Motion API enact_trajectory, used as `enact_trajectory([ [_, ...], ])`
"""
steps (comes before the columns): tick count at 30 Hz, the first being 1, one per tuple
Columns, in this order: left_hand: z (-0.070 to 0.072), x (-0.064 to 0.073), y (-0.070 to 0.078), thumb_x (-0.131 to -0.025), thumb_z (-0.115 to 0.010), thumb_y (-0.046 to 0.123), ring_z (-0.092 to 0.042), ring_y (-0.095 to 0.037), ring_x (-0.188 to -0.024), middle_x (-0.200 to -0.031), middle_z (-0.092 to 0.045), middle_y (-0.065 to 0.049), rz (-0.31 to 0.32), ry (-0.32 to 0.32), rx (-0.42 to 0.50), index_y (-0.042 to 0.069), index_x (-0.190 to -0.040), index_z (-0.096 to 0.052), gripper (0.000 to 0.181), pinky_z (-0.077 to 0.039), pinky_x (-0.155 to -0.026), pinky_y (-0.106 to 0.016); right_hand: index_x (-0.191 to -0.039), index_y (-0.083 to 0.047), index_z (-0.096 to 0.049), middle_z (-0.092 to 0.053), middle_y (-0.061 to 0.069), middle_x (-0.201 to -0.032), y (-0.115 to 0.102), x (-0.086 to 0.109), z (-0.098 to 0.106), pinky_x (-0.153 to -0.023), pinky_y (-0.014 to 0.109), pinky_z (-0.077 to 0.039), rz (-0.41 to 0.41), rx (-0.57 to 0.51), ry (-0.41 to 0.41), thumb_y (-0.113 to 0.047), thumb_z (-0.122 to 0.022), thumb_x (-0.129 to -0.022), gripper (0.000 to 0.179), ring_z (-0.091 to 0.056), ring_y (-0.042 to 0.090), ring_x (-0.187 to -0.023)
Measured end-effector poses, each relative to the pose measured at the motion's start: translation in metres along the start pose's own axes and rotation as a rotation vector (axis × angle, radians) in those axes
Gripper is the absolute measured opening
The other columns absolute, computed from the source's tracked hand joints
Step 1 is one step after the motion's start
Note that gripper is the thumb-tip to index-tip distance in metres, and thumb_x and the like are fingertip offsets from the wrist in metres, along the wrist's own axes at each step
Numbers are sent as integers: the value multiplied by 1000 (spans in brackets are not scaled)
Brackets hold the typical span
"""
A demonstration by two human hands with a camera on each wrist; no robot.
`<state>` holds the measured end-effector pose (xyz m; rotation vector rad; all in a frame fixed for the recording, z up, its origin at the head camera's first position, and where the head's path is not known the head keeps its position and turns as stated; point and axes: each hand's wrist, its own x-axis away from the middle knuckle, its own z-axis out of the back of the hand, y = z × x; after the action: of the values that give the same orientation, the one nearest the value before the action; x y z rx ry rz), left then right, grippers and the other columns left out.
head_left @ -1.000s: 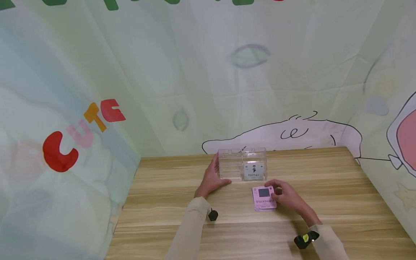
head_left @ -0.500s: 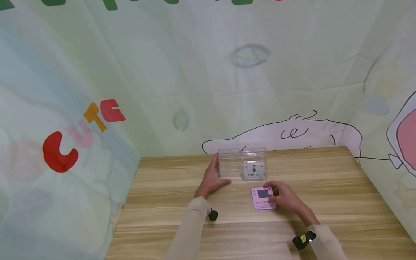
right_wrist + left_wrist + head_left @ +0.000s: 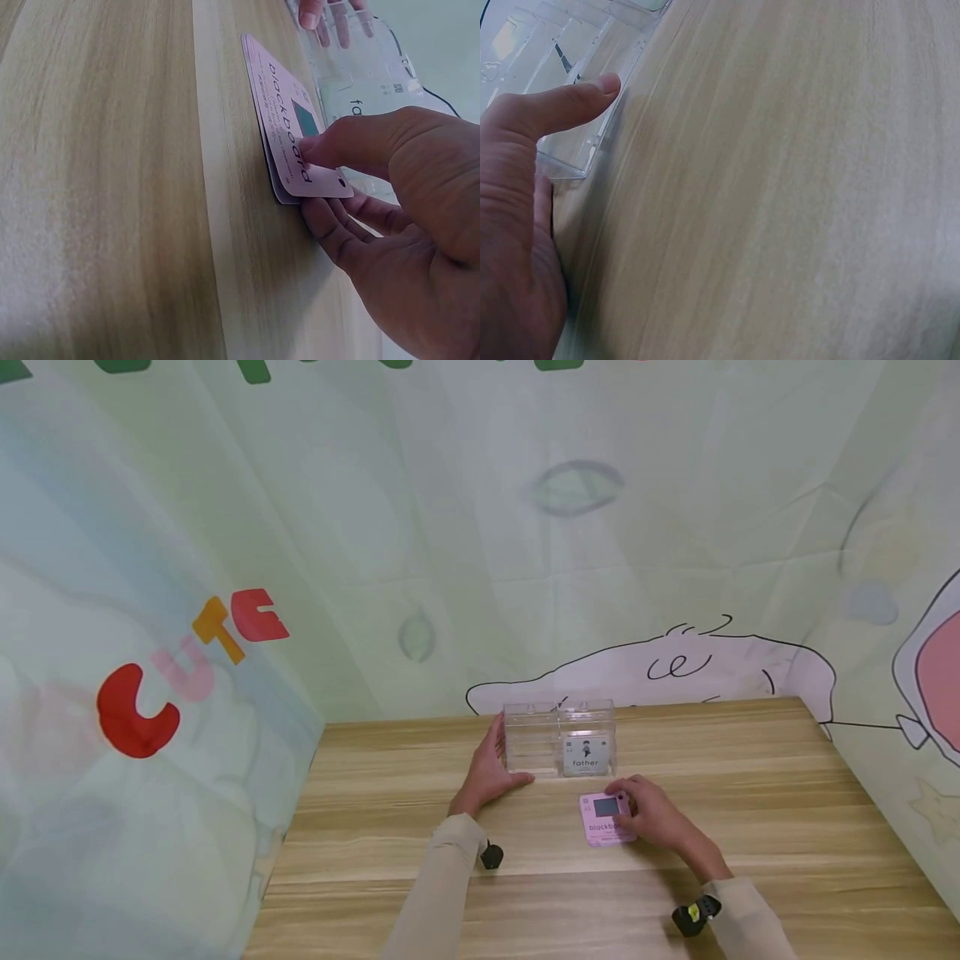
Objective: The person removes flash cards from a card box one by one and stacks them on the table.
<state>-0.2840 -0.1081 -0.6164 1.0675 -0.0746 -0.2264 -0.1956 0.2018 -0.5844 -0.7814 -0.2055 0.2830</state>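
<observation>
A clear plastic holder [image 3: 532,747] with two side-by-side compartments stands near the back of the table. My left hand [image 3: 487,772] grips its left end, thumb [image 3: 574,105] along the front edge and fingers round the side. In the right compartment sits a pale card reading "father" [image 3: 586,758]. In front of the holder, my right hand [image 3: 652,814] pinches a small stack of pink word cards [image 3: 597,833], the top one printed "blackboard". The right wrist view shows the thumb on the top card [image 3: 274,105], with fingers beneath the stack's near corner; the edges fan slightly apart there.
The wooden table [image 3: 375,827] backs onto a printed cloth [image 3: 450,543] with cartoon drawings and coloured letters. More cloth rises along the table's left and right edges. A black wrist camera [image 3: 690,918] is strapped on the right wrist.
My right hand has shifted slightly left, its thumb sliding further over the top pink card and covering more of the word. The left hand and the holder stay where they were.
</observation>
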Motion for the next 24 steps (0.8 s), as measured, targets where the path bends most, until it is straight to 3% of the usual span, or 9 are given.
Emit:
enact_trajectory([
  [14, 0, 0, 0, -69, -99, 18, -36, -25, -151, -168, -30, -9, -6, 0, 16, 19, -167, -12, 132, -34, -122, -35, -122, -3, -71, -59, 13, -116, -2, 2, -1, -76, 34, -53, -24, 25, -3, 1, -80, -86, 38, -54, 23, -94],
  [24, -1, -2, -2, -70, -99, 18, -33, -22, -152, -170, -27, -6, 10, -8, 24, 20, -167, -11, 132, -32, -122, -32, -122, -3, -72, -58, 14, -120, 3, 0, -5, -78, 35, -53, 3, 88, 9, -2, -81, -87, 36, -54, 23, -96],
])
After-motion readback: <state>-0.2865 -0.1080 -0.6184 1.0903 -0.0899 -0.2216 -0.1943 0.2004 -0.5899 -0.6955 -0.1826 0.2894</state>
